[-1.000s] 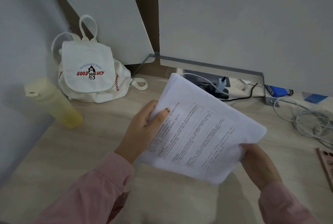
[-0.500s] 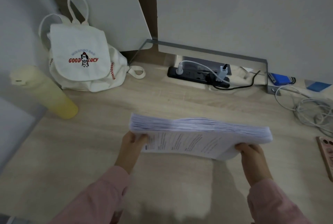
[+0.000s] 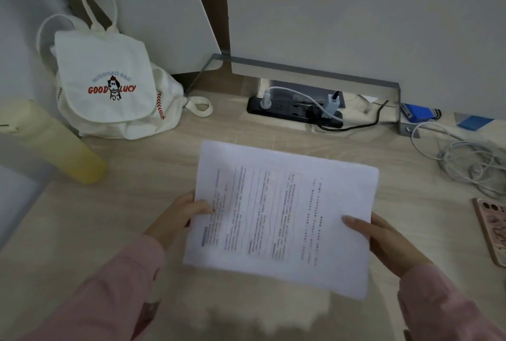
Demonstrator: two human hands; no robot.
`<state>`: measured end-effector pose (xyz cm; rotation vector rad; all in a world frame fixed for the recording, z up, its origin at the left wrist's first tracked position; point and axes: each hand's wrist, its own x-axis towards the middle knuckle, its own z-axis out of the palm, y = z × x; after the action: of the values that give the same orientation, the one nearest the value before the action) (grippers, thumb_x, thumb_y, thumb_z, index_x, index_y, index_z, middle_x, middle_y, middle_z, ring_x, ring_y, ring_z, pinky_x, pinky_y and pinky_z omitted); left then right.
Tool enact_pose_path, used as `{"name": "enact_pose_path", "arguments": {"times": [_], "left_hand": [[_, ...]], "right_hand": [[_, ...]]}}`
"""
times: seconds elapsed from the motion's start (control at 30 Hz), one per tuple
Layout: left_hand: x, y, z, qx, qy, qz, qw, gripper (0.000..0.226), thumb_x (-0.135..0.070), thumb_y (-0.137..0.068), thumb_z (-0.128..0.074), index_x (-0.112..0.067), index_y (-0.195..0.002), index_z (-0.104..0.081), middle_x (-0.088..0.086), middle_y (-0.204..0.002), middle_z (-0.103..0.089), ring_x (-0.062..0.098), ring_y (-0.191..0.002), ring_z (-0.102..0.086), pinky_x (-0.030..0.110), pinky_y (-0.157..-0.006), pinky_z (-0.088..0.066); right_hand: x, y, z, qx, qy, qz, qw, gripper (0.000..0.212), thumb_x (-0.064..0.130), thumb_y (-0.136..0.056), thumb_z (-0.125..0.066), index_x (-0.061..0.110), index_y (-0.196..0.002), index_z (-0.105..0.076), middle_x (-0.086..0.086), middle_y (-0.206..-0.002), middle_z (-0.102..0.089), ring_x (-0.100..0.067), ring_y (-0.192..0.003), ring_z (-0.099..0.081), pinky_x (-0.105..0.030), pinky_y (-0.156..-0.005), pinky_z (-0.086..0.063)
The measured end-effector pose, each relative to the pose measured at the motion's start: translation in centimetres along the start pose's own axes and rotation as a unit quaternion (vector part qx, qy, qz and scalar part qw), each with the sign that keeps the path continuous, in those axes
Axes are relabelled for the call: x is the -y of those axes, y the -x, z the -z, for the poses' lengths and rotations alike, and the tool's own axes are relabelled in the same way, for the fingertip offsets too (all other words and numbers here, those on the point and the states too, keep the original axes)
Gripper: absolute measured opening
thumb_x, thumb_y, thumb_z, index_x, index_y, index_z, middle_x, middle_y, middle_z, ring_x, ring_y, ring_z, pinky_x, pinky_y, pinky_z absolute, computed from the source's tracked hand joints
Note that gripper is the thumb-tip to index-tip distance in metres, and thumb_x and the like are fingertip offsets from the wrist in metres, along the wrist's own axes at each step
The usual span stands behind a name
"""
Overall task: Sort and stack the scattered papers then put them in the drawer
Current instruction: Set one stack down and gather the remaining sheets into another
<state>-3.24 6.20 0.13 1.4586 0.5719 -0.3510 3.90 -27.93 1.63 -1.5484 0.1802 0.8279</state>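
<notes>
In the lower middle of the frame, the stack of papers (image 3: 282, 217) is held printed face up just above the worktop (image 3: 137, 176), long side running left to right. The left hand (image 3: 178, 214) is clamped on the left edge, thumb pressed on the top sheet; the right hand (image 3: 383, 236) is clamped on the lower right edge the same way. Gripping opposite edges likely keeps the thin, floppy sheets squared together as one block for carrying. No drawer is in view, so the stowing step appears not yet done.

The top sheet is matte white, with ruled columns of small text. Beyond, at upper left, a soft canvas bag (image 3: 109, 77) slumps against the wall beside a smooth yellow bottle (image 3: 63, 149). A black power strip (image 3: 295, 113) sits at upper middle, loose white cables (image 3: 465, 159) at right.
</notes>
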Motion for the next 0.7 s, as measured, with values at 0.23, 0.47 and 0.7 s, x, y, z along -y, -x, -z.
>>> {"name": "enact_pose_path", "arguments": {"times": [0.23, 0.47, 0.7], "left_hand": [[1.4, 1.0, 1.3, 0.046, 0.183, 0.111, 0.976, 0.028, -0.020, -0.080, -0.057, -0.007, -0.102, -0.069, 0.013, -0.101, -0.073, 0.024, -0.081, -0.071, 0.033, -0.068, -0.057], [2.2, 1.4, -0.4, -0.017, 0.404, 0.057, 0.913, 0.054, -0.052, -0.080, -0.056, -0.013, -0.114, -0.067, 0.013, -0.116, -0.068, 0.029, -0.109, -0.064, 0.046, -0.088, -0.054], [0.3, 1.5, -6.1, -0.161, 0.261, -0.019, 0.952, 0.030, -0.010, -0.088, -0.057, -0.020, -0.117, -0.059, 0.002, -0.113, -0.068, 0.020, -0.101, -0.065, 0.038, -0.088, -0.051]], "right_hand": [[-0.3, 0.6, -1.2, -0.025, -0.095, -0.057, 0.994, 0.048, 0.018, -0.066, -0.066, 0.008, -0.113, -0.062, -0.016, -0.109, -0.070, -0.038, -0.098, -0.066, -0.052, -0.089, -0.051], [-2.5, -0.6, -4.2, -0.088, -0.184, -0.026, 0.979, 0.038, 0.009, -0.075, -0.065, 0.006, -0.114, -0.061, -0.012, -0.112, -0.069, -0.034, -0.104, -0.064, -0.043, -0.086, -0.052], [-3.4, -0.2, -8.5, -0.040, -0.248, -0.025, 0.968, 0.047, -0.001, -0.064, -0.068, 0.000, -0.109, -0.060, -0.009, -0.103, -0.073, -0.021, -0.087, -0.070, -0.030, -0.067, -0.058]]}}
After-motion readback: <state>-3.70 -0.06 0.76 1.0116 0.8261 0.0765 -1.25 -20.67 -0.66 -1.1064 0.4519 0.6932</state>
